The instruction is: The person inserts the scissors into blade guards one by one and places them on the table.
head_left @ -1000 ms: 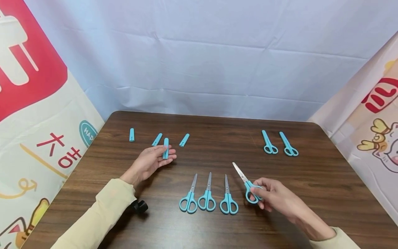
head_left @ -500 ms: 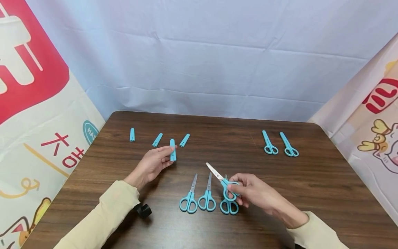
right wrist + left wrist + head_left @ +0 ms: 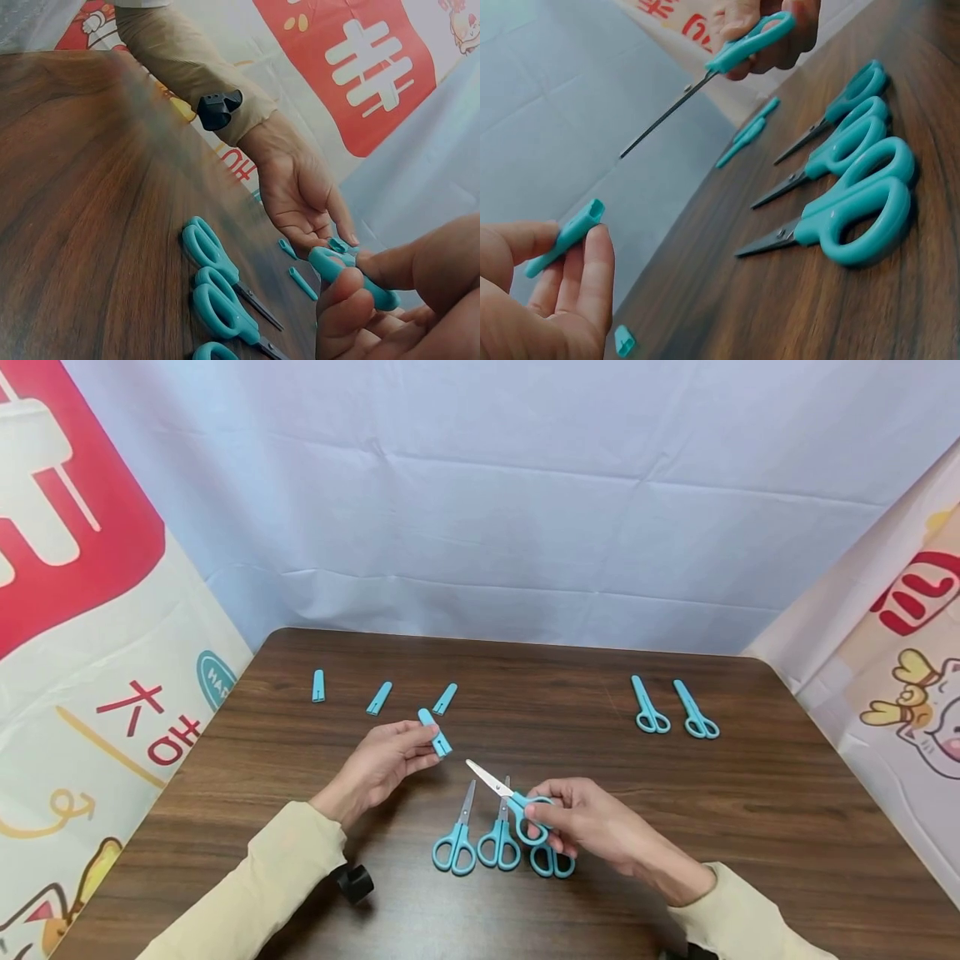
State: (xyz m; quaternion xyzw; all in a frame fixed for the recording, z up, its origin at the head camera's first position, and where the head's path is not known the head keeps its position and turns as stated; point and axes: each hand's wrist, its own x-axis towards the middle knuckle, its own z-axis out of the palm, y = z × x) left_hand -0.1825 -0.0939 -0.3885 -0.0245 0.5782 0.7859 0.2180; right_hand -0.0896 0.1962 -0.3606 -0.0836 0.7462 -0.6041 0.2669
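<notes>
My left hand (image 3: 382, 765) pinches a teal blade cover (image 3: 435, 732) between thumb and fingers, its slotted end turned toward the scissors. In the left wrist view that cover (image 3: 568, 238) shows its hollow opening. Facing it, my right hand (image 3: 592, 817) grips a pair of teal-handled scissors (image 3: 528, 815) by the handles, with the closed blades pointing at the cover. A gap lies between blade tip and cover. Under the held scissors, uncovered scissors (image 3: 454, 847), another pair (image 3: 498, 846) and a partly hidden third (image 3: 552, 862) lie on the table.
Loose covers lie at the back left: one at far left (image 3: 318, 686), a middle cover (image 3: 379, 698) and a third (image 3: 445, 698). Two pairs of covered scissors, one (image 3: 649, 705) beside the other (image 3: 697, 710), rest at the back right of the brown table (image 3: 787, 793).
My right hand has moved left with the scissors, bringing the blades near the cover. My left hand has shifted slightly right and tilted the cover, its open end now toward the blades.
</notes>
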